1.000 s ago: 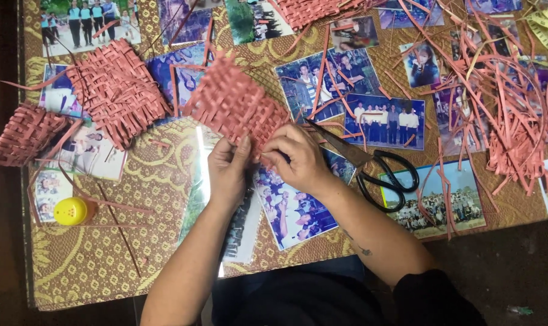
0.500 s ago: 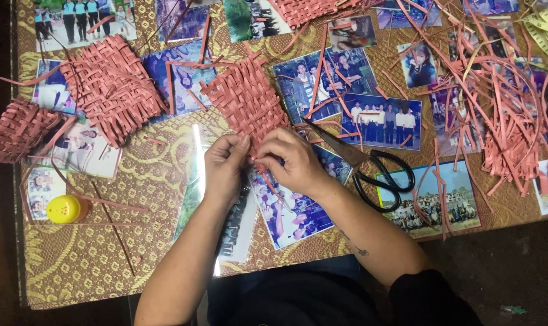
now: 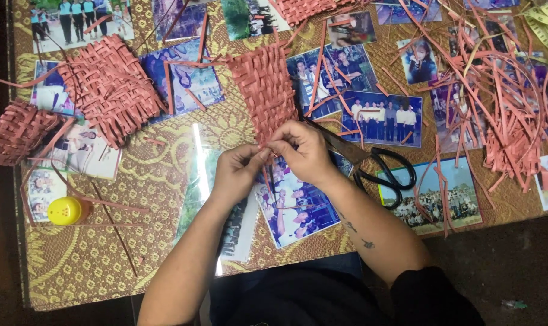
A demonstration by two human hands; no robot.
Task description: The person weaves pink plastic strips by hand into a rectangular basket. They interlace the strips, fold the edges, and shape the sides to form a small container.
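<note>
Nearest: left hand and right hand, both pinched shut on the near edge of the pink woven strip mat, fingertips meeting at its lower border where loose strip ends hang down. Mat flat on the bench, running away from the hands over the gold patterned cloth.

Risks, judged from this: a thin strip end tearing or creasing under too hard a pinch; a pull toward the body loosening the finished rows, since nothing weighs the far end down; loose ends slipping out of the weave if either grip eases.

Just right of the right wrist: black-handled scissors, blades toward the mat and partly under the hand. An elbow sweep likely to knock them or catch a forearm.

Under and around: glossy printed photographs, slick enough to let the mat slide.

Left: yellow round cap, then 2 more woven pink pieces.

Far right: tangled heap of loose pink strips, easy to snag and drag.
</note>
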